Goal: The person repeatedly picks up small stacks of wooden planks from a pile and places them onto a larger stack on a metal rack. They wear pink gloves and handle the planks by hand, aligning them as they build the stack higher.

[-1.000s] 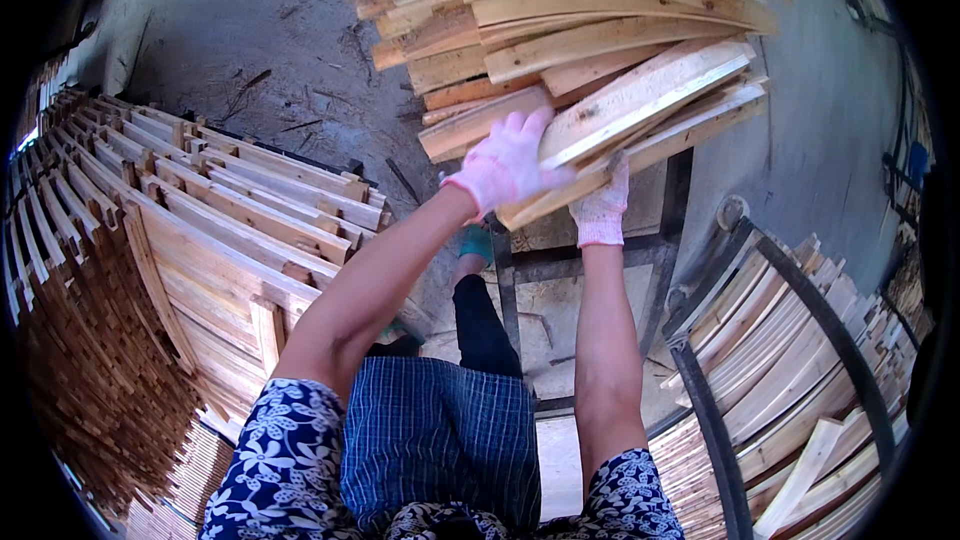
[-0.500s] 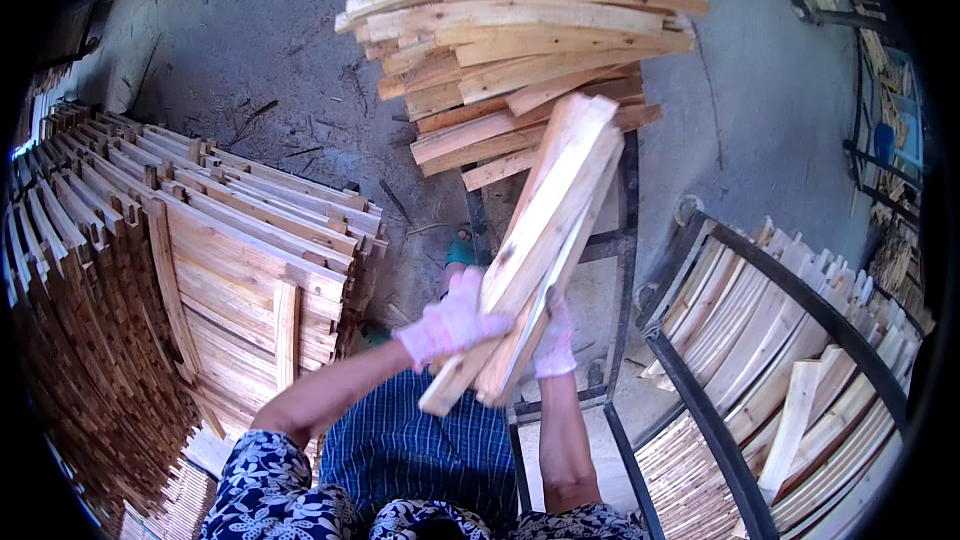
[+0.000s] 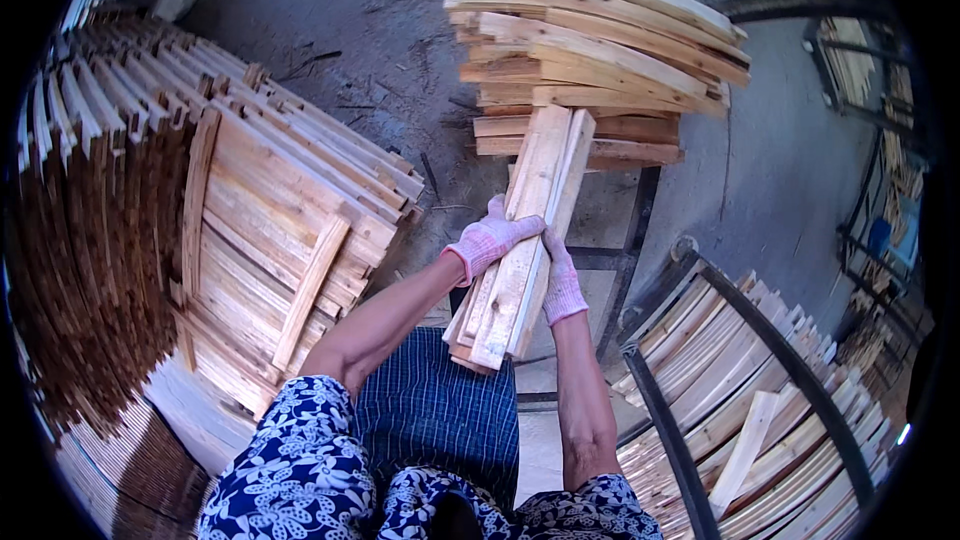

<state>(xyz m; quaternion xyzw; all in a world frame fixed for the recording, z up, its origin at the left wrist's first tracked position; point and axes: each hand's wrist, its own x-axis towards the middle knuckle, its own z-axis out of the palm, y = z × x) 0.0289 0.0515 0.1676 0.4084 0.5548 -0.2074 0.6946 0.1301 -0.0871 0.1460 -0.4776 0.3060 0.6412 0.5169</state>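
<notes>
Observed change: a second ago both gloved hands were reaching up into the stack of slats [image 3: 600, 70] on the metal rack [image 3: 640, 230]; half a second ago a bundle was already swinging clear of it. The bundle of slats [image 3: 520, 250] is now standing nearly upright, fully off the stack and drawn in toward the person's body. Judgement: the pull from the stack is complete and the bundle is being squared up in the hands.

Left hand [image 3: 492, 238]: in a pink-and-white knit glove, it is gripping the left edge of the bundle, fingers wrapping over its front face. Right hand [image 3: 562, 285]: gloved alike, it is clasping the right edge slightly lower. Both hands are closing firmly on the wood; neither is free.

Position of the bundle: its upper end is rising above the hands and overlapping the lower boards of the stack in view, while its lower end is hanging below the hands over the blue checked apron [image 3: 440, 410].

Condition: pale, rough-sawn, narrow flat strips, several layered together, the ends stepped and uneven at the bottom. The exact count is unclear from this angle, probably four or five.

Surroundings: slat rows [image 3: 260, 200] are lying to the left of the left hand, and a framed cart of slats [image 3: 760, 400] is standing below and right of the right hand.
</notes>
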